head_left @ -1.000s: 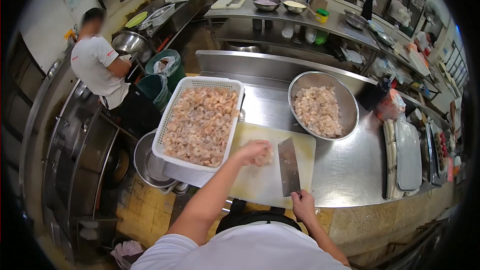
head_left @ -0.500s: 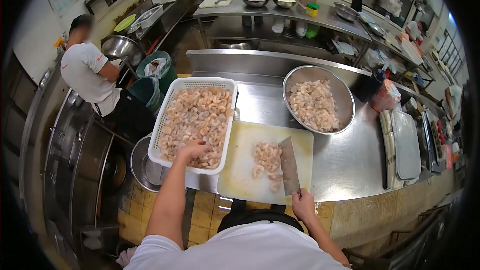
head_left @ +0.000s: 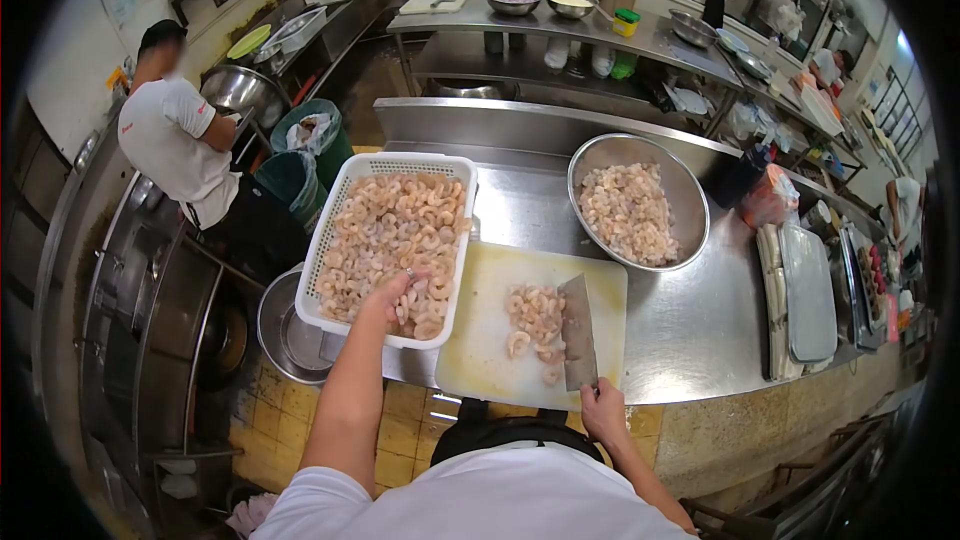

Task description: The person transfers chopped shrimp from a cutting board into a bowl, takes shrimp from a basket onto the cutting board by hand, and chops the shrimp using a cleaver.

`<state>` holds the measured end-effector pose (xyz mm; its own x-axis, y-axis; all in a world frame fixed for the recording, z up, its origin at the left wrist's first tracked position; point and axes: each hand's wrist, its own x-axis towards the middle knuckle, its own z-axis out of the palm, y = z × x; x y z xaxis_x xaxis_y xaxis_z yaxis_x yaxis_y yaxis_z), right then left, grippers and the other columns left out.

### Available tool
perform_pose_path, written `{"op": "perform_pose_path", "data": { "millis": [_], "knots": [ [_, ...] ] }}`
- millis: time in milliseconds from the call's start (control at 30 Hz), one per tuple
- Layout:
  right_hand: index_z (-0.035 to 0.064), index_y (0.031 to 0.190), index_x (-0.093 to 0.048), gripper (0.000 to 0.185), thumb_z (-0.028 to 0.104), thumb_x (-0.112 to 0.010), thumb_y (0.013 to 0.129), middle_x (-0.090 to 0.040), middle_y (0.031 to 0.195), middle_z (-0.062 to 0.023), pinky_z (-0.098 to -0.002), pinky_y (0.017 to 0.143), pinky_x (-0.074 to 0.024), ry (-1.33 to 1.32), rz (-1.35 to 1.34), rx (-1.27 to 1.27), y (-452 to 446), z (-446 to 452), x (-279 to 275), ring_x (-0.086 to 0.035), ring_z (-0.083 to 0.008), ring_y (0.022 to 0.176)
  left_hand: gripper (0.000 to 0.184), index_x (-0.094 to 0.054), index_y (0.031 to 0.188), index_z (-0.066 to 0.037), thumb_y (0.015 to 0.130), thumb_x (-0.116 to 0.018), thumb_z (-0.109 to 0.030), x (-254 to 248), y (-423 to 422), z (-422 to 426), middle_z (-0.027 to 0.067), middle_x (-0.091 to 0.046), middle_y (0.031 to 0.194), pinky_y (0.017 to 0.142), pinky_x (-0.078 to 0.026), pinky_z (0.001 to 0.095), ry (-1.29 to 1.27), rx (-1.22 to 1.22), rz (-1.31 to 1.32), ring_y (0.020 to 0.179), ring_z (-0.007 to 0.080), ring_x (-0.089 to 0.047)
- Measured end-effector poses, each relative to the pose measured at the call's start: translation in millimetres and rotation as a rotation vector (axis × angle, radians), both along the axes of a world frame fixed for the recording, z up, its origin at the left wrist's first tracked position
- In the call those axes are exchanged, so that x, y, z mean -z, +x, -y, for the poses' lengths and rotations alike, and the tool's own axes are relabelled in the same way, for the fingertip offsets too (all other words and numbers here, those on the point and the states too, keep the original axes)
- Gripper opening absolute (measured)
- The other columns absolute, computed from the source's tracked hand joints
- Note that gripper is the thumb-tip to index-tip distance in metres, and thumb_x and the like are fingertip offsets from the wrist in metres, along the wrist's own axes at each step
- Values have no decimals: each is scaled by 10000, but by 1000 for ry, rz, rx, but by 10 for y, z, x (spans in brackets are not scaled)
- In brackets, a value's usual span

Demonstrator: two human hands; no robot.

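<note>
My left hand is closed on some peeled shrimp over the near right part of a white perforated basket, which is heaped with more shrimp. In my right hand is the handle of a cleaver. Its broad blade rests on the white cutting board, close against the right side of a small pile of shrimp. Behind the board, to the right, stands a steel bowl holding pale shrimp pieces.
A steel table carries the board. Stacked trays and lids stand at its right end. Below the basket on the left is a metal basin. Beyond the green bins, a co-worker stands at the left counter.
My left hand has shifted slightly right and up within the basket, and shrimp now show in its fingers. The cleaver and my right hand have barely moved.
</note>
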<state>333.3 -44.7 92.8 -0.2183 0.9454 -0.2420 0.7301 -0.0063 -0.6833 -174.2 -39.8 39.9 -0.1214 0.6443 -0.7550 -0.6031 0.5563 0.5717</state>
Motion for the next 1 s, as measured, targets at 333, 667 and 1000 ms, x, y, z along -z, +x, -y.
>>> {"op": "perform_pose_path", "data": {
  "millis": [333,667,1000],
  "knots": [
    [-61,988,-659,329,268,-660,991,-685,858,-332,-565,749,-533,-18,10,-25,106,-59,29,-686,-532,852,440,-688,1199,-26,981,-692,-407,-869,475,-383,139,-769,1031,666,-663,415,348,-39,4,785,275,-764],
    [-86,949,-644,362,275,-664,978,-677,824,-330,-528,702,-525,4,-18,-10,125,-60,38,-696,-490,789,507,-687,1401,-135,983,-724,-419,-692,1816,-1023,66,-731,1311,905,-584,450,150,535,-545,1109,234,-704],
    [-62,975,-658,338,275,-667,991,-690,861,-331,-566,743,-537,-43,12,5,136,-18,44,-688,-528,845,448,-751,1277,-74,902,-754,-319,-440,17,-651,145,-764,1236,934,-558,383,-4,333,-1091,1081,246,-719]
  ]
}}
